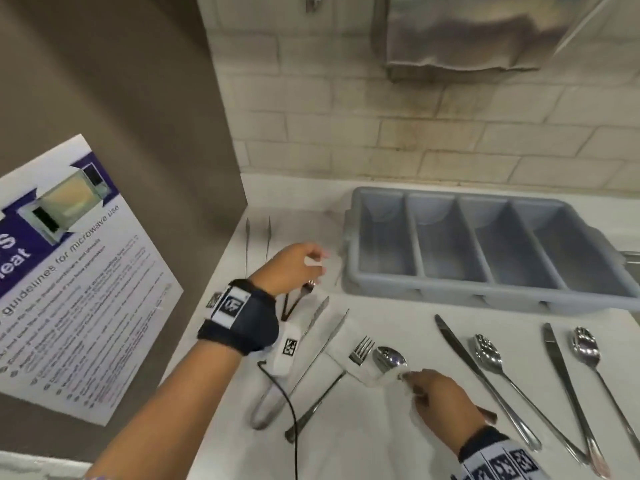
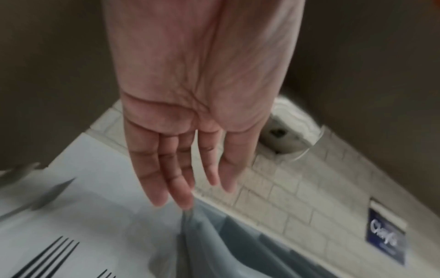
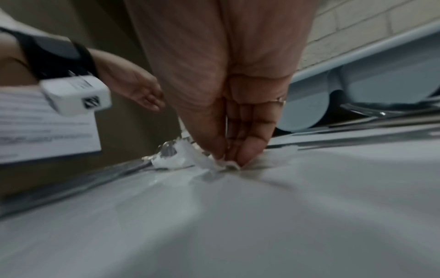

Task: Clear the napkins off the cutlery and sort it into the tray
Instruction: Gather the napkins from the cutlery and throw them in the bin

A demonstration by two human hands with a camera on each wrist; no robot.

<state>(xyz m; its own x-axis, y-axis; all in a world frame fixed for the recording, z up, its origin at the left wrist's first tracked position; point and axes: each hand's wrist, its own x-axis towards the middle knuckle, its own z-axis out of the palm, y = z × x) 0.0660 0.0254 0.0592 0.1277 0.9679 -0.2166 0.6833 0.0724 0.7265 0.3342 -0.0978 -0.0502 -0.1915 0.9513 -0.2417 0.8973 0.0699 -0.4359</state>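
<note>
A grey four-compartment tray [image 1: 349, 244] stands empty at the back of the white counter. My right hand [image 1: 410, 377] pinches a crumpled white napkin [image 1: 377, 375] that lies over the handles of a fork [image 1: 362, 349] and a spoon [image 1: 389, 358]. The right wrist view shows its fingertips [image 3: 245, 158] closing on the napkin [image 3: 221, 163]. My left hand [image 1: 317, 265] hovers by the tray's left end with straight fingers [image 2: 154, 188] and holds nothing. Below it lie dark fork handles [image 1: 294, 303] and two knives [image 1: 330, 339]. To the right lie two knives [image 1: 460, 348] and two spoons [image 1: 485, 348].
A brown panel with a microwave poster [image 1: 69, 271] closes off the left side. A tiled wall with a towel dispenser [image 1: 467, 32] rises behind the tray. A black cable [image 1: 291, 410] hangs from my left wrist over the cutlery. Two thin handles [image 1: 247, 237] lie near the panel.
</note>
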